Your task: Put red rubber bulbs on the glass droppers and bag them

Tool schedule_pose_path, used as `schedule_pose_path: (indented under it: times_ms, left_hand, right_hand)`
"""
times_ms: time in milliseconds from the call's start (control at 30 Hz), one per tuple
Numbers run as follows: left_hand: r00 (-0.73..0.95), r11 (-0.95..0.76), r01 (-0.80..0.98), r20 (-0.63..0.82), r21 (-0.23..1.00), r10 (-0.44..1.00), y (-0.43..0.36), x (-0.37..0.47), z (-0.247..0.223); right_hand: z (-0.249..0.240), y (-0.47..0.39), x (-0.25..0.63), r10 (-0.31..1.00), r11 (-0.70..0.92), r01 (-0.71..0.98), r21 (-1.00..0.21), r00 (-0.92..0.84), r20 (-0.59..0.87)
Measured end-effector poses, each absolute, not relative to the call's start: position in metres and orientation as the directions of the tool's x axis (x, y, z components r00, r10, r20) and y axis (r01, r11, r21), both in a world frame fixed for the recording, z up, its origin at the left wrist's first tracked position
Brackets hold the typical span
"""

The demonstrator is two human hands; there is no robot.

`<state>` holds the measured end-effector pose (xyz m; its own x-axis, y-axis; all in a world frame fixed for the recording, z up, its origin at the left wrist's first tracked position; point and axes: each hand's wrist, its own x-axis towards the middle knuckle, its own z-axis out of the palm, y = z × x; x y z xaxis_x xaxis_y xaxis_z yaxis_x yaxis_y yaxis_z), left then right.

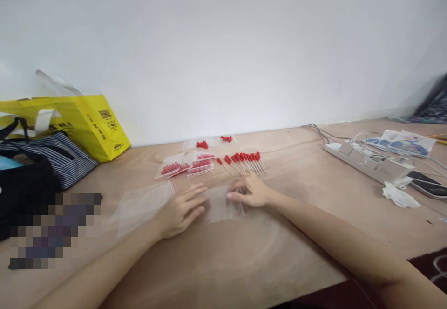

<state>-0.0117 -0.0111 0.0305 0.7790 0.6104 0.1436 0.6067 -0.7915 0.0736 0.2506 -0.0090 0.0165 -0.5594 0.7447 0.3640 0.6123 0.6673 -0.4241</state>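
Note:
A small clear zip bag (218,206) lies flat on the table between my hands. My right hand (252,190) is curled over its right end, thumb and fingers closed on the plastic. Fingers stretched out, my left hand (181,210) rests at the bag's left edge and holds nothing. Under and beyond the left hand spread more clear zip bags (141,204). Just past the right hand lies a row of several thin pale sticks with red ends (246,158). Filled bags of red pieces (171,167) lie to the left of that row.
Two more bags with red pieces (201,144) lie near the wall. A yellow bag (101,127) and a striped pouch (75,155) stand at left, by a blurred-out item (56,232). On the right are a power strip (366,162), cables, a crumpled tissue (400,195) and a phone (431,185).

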Motion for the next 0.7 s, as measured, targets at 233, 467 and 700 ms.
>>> schedule_pose_path:
  times_ms: [233, 467, 700]
  left_hand:
    - [0.812, -0.796, 0.584, -0.126, 0.156, 0.571, -0.026, 0.029, 0.027]
    - [0.785, -0.771, 0.618, -0.159, 0.154, 0.599, -0.042, 0.013, 0.031]
    - [0.775, -0.755, 0.632, -0.132, 0.173, 0.618, -0.046, 0.014, 0.03]
  right_hand:
    - [0.026, 0.062, 0.22, 0.971, 0.169, 0.876, -0.452, -0.07, 0.228]
    - [0.022, 0.09, 0.188, 0.995, 0.06, 0.923, -0.379, -0.027, 0.092]
    - [0.035, 0.07, 0.194, 0.988, 0.129, 0.937, -0.326, -0.091, 0.127]
